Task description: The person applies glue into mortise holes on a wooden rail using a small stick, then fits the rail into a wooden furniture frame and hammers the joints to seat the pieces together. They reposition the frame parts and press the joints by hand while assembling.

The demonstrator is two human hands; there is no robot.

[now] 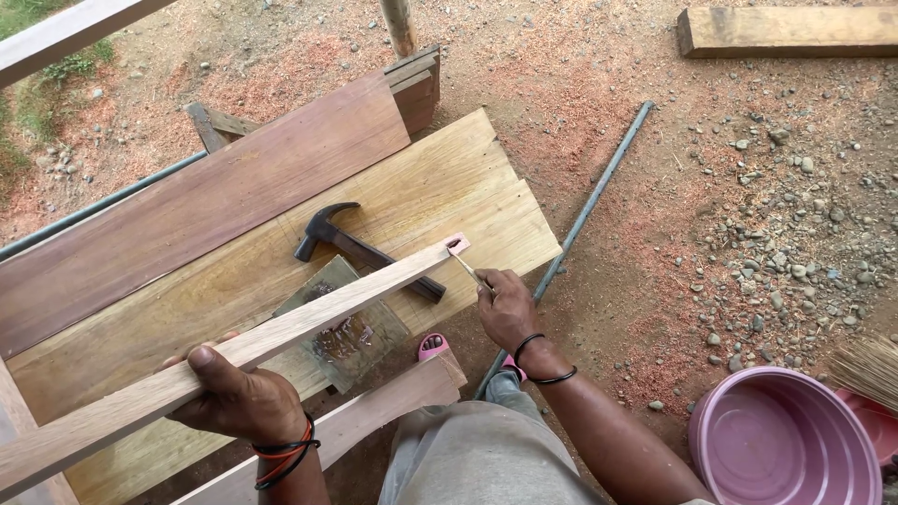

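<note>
Outdoor dirt ground [655, 187] w/ sawdust, gravel, grass at left, daylight

The long strip [281, 332] was made of pale, smooth wood. The hammer [360, 248] was made of dark, dull metal. The tub [781, 440] was made of shiny pink plastic. The ground [748, 206] was covered with rough stones and sawdust.

A hammer [360, 248] lies on the bench [486, 187] near its right end; a slat [281, 327] crosses over the hammer's handle; a basin [781, 440] sits on the ground to the right.
</note>
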